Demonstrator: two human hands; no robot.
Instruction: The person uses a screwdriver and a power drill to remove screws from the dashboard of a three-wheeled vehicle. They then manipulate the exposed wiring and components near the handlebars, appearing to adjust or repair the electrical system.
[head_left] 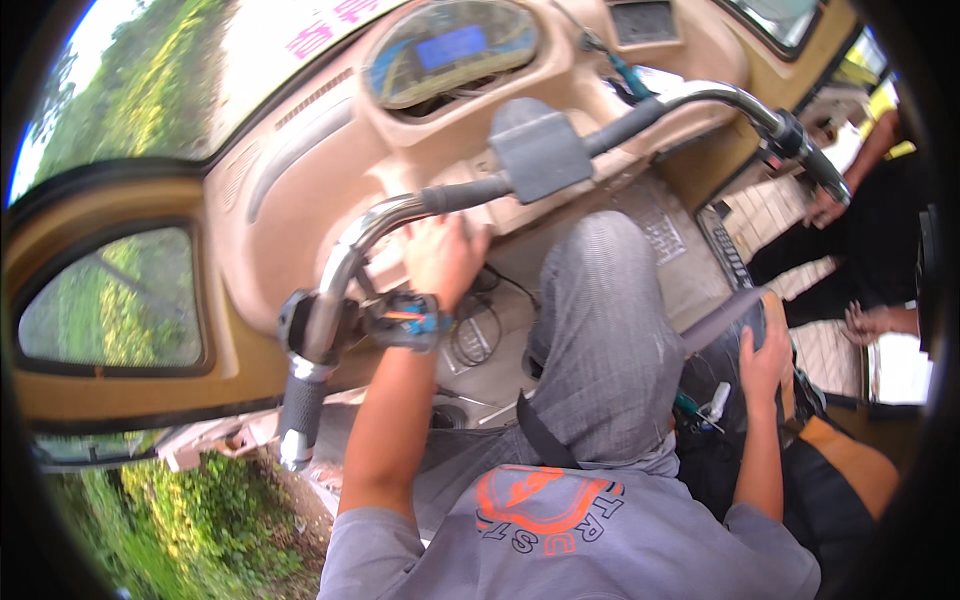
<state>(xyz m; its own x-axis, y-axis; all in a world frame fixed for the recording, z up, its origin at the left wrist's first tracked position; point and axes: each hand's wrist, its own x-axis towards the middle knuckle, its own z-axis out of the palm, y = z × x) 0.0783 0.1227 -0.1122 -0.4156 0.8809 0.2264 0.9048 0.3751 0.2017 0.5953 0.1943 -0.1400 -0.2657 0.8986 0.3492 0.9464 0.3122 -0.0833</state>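
Observation:
My left hand (445, 258) reaches beneath the handlebar (385, 215) to the beige dashboard panel, its fingertips partly hidden by the bar. The visible fingers are apart, and I see nothing held in them. A dark wrist device (405, 322) with blue and orange parts sits on that wrist. My right hand (764, 360) rests at the tan edge beside the seat, fingers stretched out and thumb apart. Close to it lie a green-handled tool (690, 405) and a small white item (718, 400). Thin dark cable (478, 335) is looped on the floor below my left hand.
A display cluster (450, 50) is set in the dashboard (300, 150). Another green-handled tool (628, 78) lies in the dashboard tray. A person in dark clothes (880, 220) stands outside the right doorway, hands visible. Black and orange bags or cushions (850, 465) lie at right.

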